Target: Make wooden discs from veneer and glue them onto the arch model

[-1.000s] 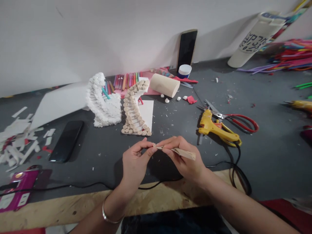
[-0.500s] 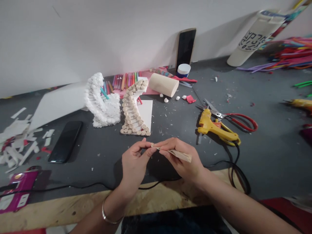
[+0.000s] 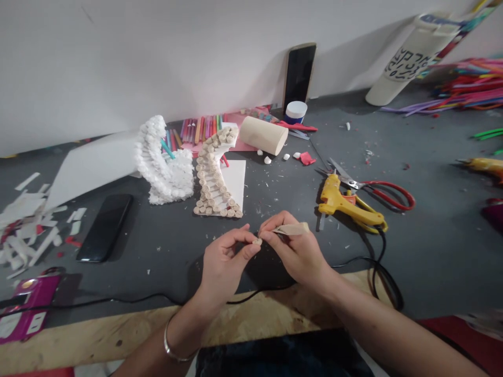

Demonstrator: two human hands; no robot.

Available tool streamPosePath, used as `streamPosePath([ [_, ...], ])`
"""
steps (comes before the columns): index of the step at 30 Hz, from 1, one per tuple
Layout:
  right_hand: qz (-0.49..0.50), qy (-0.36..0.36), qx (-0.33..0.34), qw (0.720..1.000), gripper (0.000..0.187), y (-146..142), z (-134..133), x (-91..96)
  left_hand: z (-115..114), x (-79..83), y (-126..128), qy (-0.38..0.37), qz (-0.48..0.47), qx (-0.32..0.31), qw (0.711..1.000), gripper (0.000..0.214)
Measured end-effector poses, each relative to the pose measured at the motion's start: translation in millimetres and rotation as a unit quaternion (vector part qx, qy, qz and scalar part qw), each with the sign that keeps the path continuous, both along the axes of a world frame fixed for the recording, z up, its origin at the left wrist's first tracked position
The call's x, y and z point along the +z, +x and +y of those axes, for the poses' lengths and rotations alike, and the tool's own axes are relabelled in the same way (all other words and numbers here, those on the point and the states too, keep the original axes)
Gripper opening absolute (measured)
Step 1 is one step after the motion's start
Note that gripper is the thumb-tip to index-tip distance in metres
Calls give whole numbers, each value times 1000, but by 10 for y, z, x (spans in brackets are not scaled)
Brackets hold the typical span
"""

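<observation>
Above gray tabletop (image 3: pixel 167 238), the left hand (image 3: pixel 223 262) pinches a beige coil (image 3: pixel 257 241).

The head-worn camera looked forward and down from above the forearms (image 3: pixel 369 311), which lay across the lower edge. It took in the left hand (image 3: pixel 225 259) and right hand (image 3: pixel 299 256) at close range, just below mid-frame, the dark tabletop (image 3: pixel 168 230) around them, the pale wall (image 3: pixel 157 57) across the top.

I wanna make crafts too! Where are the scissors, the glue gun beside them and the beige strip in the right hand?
Scissors (image 3: pixel 354 185): head view, on the metal pivot.
Glue gun (image 3: pixel 338 204): head view, on the yellow body.
Beige strip (image 3: pixel 295 229): head view, on the wide part.
</observation>
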State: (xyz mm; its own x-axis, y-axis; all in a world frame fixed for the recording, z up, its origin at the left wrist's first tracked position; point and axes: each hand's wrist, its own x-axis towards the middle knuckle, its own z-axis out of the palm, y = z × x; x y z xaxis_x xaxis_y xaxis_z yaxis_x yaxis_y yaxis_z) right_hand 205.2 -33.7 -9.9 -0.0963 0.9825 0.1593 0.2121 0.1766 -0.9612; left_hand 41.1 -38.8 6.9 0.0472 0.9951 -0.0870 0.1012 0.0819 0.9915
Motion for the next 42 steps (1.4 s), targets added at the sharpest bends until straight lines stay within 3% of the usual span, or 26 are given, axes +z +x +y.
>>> streamPosePath([
  [5, -18, 74, -22, 997, 8, -67, -11, -3, -9, -6, 18, -8, -7, 6, 1000, 9],
  [11, 89, -32, 29, 995, 14, 2, 36, 52, 8, -35, -7, -4, -30, 16, 999, 13],
  [19, 193, -87, 94, 973, 23, 40, 93, 166, 43, 50, -31, -4, -41, -27, 999, 19],
  [22, 181, -80, 81, 977, 24, 22, 87, 170, 41, 86, -29, 9, -27, -21, 999, 16],
  [27, 120, 1, 31, 992, 19, 2, 36, 158, 17, 68, -36, 44, 10, -8, 999, 7],
  [32, 72, 57, 10, 996, 15, 7, 32, 146, -9, 19, -54, 66, 68, -23, 995, 13],
  [42, 101, -19, 37, 994, 22, 30, 62, 136, 27, 21, -15, 34, -2, -11, 999, 10],
])
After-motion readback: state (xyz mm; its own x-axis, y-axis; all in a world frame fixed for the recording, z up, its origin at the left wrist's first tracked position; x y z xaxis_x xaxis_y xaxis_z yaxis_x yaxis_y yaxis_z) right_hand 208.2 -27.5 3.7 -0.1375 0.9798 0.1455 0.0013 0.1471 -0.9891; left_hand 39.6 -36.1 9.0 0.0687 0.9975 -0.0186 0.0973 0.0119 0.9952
